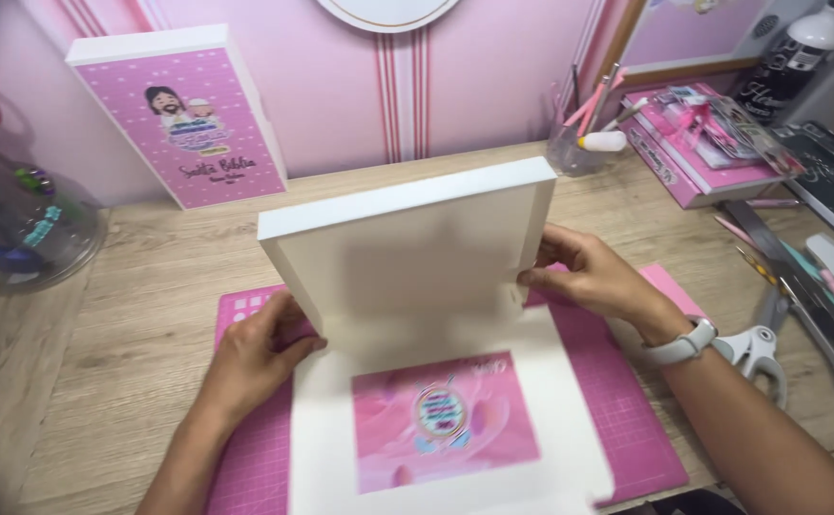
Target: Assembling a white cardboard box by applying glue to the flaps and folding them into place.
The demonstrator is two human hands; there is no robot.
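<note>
A white cardboard box (407, 248) stands open on a pink cutting mat (627, 401). Its lid is tilted up towards me, and its flat front panel carries a pink printed picture (446, 420). My left hand (260, 348) grips the lid's left edge near the fold. My right hand (594, 277) pinches the lid's right edge; a white watch sits on that wrist.
A pink printed box (183, 119) leans on the wall at back left. A clear glass jar (16, 224) sits far left. A cup of pens (584, 143), stacked pink books (694, 153), a dark bottle (794, 62), white-handled scissors (756, 353) and rulers (818, 286) crowd the right.
</note>
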